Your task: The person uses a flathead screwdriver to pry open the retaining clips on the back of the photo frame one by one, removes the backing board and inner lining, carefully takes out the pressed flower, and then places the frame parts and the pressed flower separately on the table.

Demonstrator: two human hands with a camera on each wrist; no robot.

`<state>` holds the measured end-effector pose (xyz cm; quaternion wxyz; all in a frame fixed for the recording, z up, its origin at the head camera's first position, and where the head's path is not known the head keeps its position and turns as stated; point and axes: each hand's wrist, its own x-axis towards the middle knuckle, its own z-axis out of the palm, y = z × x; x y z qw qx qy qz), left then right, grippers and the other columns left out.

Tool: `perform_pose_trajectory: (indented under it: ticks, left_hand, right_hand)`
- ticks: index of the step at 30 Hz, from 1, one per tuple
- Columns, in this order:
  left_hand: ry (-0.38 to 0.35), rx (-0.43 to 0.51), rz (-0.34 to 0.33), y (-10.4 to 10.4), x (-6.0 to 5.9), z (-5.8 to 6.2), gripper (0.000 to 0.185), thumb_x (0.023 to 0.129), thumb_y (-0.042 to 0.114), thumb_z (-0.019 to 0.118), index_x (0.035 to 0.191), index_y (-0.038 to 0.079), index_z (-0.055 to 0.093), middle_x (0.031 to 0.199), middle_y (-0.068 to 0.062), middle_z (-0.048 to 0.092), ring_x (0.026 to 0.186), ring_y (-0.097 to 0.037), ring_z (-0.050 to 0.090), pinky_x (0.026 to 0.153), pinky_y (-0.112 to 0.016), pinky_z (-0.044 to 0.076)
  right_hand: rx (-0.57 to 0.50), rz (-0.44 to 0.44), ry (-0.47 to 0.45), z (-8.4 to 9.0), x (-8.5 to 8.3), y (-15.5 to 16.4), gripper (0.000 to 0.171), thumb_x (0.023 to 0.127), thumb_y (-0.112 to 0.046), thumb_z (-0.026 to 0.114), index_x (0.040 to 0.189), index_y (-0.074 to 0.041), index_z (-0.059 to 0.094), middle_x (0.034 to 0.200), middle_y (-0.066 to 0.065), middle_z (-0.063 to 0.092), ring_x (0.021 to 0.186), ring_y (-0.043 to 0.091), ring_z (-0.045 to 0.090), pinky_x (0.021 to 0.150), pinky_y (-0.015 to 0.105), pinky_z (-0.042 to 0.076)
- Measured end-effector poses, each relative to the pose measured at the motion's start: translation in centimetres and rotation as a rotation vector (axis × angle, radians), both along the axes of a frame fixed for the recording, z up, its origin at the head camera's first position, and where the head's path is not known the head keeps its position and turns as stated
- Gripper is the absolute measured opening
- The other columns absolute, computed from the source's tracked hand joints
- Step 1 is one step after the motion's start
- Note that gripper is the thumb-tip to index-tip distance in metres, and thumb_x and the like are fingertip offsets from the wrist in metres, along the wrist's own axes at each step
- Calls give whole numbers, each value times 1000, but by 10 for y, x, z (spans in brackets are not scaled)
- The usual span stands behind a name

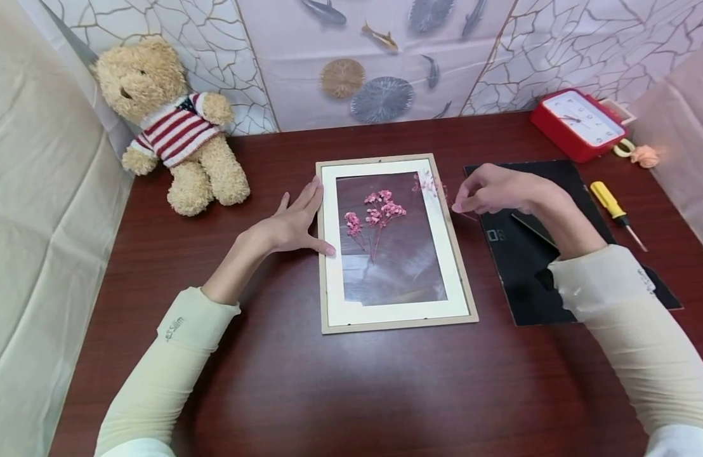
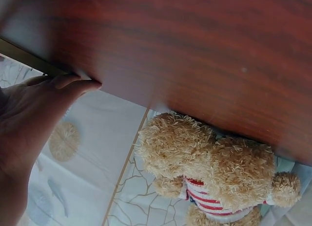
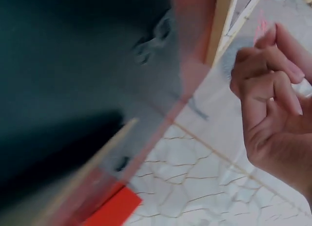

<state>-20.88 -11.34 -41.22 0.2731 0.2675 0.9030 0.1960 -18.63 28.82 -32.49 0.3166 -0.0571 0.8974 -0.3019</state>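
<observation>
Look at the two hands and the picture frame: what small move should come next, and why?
Probably the right hand should carry its pink flower sprig left and lay it on the glass beside the pink flowers already lying there. The sprig is pinched over the frame's right edge, not yet down, while the left hand rests flat against the frame's left edge.

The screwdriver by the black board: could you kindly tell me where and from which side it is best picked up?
Take the screwdriver by its thick yellow handle, coming from above. It lies flat on the table with free space on both sides, right of the backing board. The thin shaft at its near end probably offers a poorer grip.
</observation>
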Motion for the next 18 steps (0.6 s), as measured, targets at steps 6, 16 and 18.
perform_pose_trajectory:
  ticks: [6,16,18]
  left_hand:
    - [-10,9,20,-8,2,0,143,90,55,88,173,8,-19,180,-6,-31,170,-22,-21,133,-61,-17]
    - [-12,16,36,-12,8,2,142,91,55,87,173,7,-18,181,-7,-30,170,-23,-21,133,-62,-16]
    - [-13,17,34,-11,9,2,142,92,55,87,173,7,-18,181,-6,-30,170,-23,-20,133,-62,-16]
  right_hand:
    - [-149,-234,84,-9,-15,25,28,111,-19,64,120,5,76,81,-5,55,73,13,50,66,27,44]
    - [-291,-475,-57,-10,-51,76,30,111,-26,65,87,-27,83,74,-7,64,61,10,51,55,23,40]
    - [-307,-526,-114,-11,-58,86,34,111,-28,65,81,-25,81,70,-7,64,58,8,50,55,22,40]
